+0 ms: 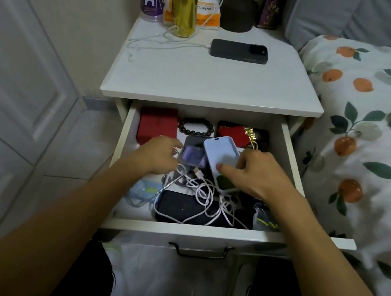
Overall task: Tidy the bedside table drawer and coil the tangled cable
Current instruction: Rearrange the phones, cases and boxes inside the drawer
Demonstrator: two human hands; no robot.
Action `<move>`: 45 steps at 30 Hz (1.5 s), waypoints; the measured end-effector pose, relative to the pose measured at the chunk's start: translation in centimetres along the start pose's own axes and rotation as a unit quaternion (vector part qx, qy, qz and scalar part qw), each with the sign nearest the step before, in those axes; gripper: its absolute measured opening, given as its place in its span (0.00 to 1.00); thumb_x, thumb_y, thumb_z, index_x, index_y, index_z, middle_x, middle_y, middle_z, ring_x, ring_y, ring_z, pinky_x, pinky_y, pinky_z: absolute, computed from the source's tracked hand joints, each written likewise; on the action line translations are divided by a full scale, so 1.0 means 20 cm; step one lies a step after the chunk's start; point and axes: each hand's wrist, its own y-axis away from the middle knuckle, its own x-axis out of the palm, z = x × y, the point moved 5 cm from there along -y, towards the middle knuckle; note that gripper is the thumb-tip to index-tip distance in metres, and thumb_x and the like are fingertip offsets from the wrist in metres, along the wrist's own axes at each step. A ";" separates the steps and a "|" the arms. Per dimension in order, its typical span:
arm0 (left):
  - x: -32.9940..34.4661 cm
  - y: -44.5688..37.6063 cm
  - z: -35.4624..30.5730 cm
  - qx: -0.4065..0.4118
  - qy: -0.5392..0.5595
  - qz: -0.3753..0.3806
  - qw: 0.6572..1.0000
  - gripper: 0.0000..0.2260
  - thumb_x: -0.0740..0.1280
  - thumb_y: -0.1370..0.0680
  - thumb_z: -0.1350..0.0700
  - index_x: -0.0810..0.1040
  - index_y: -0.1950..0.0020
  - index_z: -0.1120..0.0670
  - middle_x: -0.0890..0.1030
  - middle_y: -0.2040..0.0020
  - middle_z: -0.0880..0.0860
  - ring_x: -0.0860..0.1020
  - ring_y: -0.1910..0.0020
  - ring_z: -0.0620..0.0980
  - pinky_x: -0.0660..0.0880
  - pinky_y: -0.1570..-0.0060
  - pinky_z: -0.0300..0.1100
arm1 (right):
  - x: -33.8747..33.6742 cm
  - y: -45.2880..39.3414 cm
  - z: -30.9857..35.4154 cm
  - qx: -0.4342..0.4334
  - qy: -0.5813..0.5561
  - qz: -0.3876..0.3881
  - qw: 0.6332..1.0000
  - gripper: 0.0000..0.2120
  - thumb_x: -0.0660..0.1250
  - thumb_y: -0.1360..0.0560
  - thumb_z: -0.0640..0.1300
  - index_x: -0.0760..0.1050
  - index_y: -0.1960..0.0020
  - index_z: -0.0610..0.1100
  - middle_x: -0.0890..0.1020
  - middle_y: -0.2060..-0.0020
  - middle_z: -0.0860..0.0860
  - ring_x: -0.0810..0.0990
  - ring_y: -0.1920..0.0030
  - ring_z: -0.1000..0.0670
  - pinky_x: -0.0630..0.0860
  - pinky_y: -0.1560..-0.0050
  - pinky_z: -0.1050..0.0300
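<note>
1. The white bedside table drawer (124,136) is pulled fully open and cluttered inside.
2. The white cable (207,195) lies tangled in loose loops near the drawer's front, over a dark pouch (179,209).

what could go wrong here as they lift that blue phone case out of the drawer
The tangled white cable runs under the light blue phone case that the right hand grips, so lifting may drag the cable and tighten the knots. Snagged loops might also pull the clear case beside the left hand.
</note>
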 end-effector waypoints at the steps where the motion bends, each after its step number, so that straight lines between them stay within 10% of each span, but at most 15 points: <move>1: 0.02 -0.03 -0.02 0.010 0.010 0.000 1.000 0.18 0.68 0.25 0.59 0.77 0.36 0.54 0.79 0.38 0.55 0.78 0.41 0.54 0.73 0.43 0.43 | 0.03 -0.01 0.00 0.008 0.024 0.009 1.000 0.27 0.68 0.31 0.66 0.73 0.49 0.43 0.77 0.52 0.47 0.79 0.56 0.47 0.76 0.61 0.54; 5: 0.04 -0.15 -0.11 -0.027 0.067 0.011 0.997 0.12 0.68 0.26 0.51 0.77 0.44 0.53 0.80 0.50 0.52 0.78 0.52 0.53 0.77 0.53 0.45 | 0.10 -0.10 0.00 0.040 -0.005 0.026 0.999 0.41 0.76 0.35 0.61 0.61 0.33 0.42 0.67 0.38 0.43 0.75 0.42 0.40 0.76 0.49 0.48; 10: 0.02 -0.27 -0.16 -0.120 0.080 0.023 0.989 0.17 0.73 0.28 0.45 0.73 0.56 0.56 0.77 0.59 0.51 0.75 0.62 0.48 0.72 0.66 0.41 | 0.07 -0.15 -0.03 0.089 -0.140 0.058 0.984 0.38 0.78 0.34 0.52 0.62 0.33 0.43 0.76 0.45 0.47 0.76 0.49 0.46 0.76 0.53 0.52; 16: 0.11 -0.20 -0.08 -0.091 0.223 0.150 0.959 0.34 0.78 0.31 0.57 0.66 0.29 0.54 0.81 0.49 0.54 0.79 0.60 0.48 0.74 0.65 0.38 | -0.02 -0.14 -0.19 0.123 -0.056 0.066 0.989 0.11 0.67 0.28 0.47 0.74 0.49 0.42 0.78 0.57 0.46 0.78 0.61 0.47 0.71 0.67 0.58; 24: 0.03 -0.11 -0.06 -0.125 0.477 0.083 0.866 0.10 0.67 0.22 0.66 0.73 0.48 0.52 0.81 0.59 0.56 0.82 0.61 0.56 0.81 0.62 0.46 | -0.04 -0.13 -0.15 0.057 -0.011 0.029 0.998 0.20 0.64 0.27 0.42 0.69 0.35 0.41 0.75 0.46 0.44 0.76 0.49 0.42 0.71 0.58 0.54; 28: 0.05 -0.13 0.07 -0.136 0.304 0.129 0.934 0.05 0.61 0.20 0.59 0.77 0.48 0.56 0.65 0.70 0.51 0.63 0.76 0.46 0.62 0.76 0.36 | -0.01 -0.15 -0.06 -0.015 -0.059 0.027 0.998 0.22 0.62 0.24 0.44 0.68 0.30 0.44 0.72 0.34 0.43 0.74 0.38 0.41 0.75 0.43 0.49; 32: 0.01 -0.09 0.07 -0.067 -0.011 0.052 0.996 0.16 0.69 0.23 0.48 0.77 0.39 0.53 0.81 0.49 0.54 0.81 0.54 0.53 0.76 0.57 0.42 | 0.09 -0.18 0.02 -0.078 0.007 0.066 0.995 0.28 0.62 0.22 0.55 0.61 0.24 0.51 0.65 0.28 0.46 0.65 0.30 0.42 0.67 0.32 0.46; 36: -0.16 -0.10 0.05 0.008 -0.091 -0.147 0.985 0.17 0.70 0.26 0.50 0.77 0.40 0.54 0.76 0.45 0.56 0.78 0.47 0.58 0.75 0.47 0.47 | 0.16 -0.19 0.08 -0.127 0.069 0.080 0.986 0.31 0.60 0.23 0.61 0.58 0.23 0.54 0.57 0.23 0.51 0.56 0.24 0.44 0.55 0.26 0.44; 41: -0.11 -0.25 0.15 -0.076 -0.216 -0.031 0.973 0.41 0.71 0.31 0.36 0.58 0.26 0.51 0.65 0.31 0.63 0.64 0.32 0.65 0.63 0.32 0.57 | 0.21 -0.17 0.12 -0.170 0.122 0.088 0.974 0.34 0.65 0.26 0.60 0.59 0.24 0.55 0.56 0.23 0.52 0.53 0.24 0.45 0.49 0.26 0.43; 45: -0.10 -0.36 0.11 -0.161 -0.144 -0.040 0.975 0.43 0.64 0.32 0.28 0.62 0.26 0.54 0.63 0.27 0.65 0.59 0.28 0.68 0.60 0.30 0.60 | 0.18 -0.19 0.11 -0.157 0.099 0.072 0.980 0.30 0.65 0.25 0.59 0.64 0.26 0.54 0.62 0.26 0.53 0.59 0.26 0.46 0.55 0.29 0.46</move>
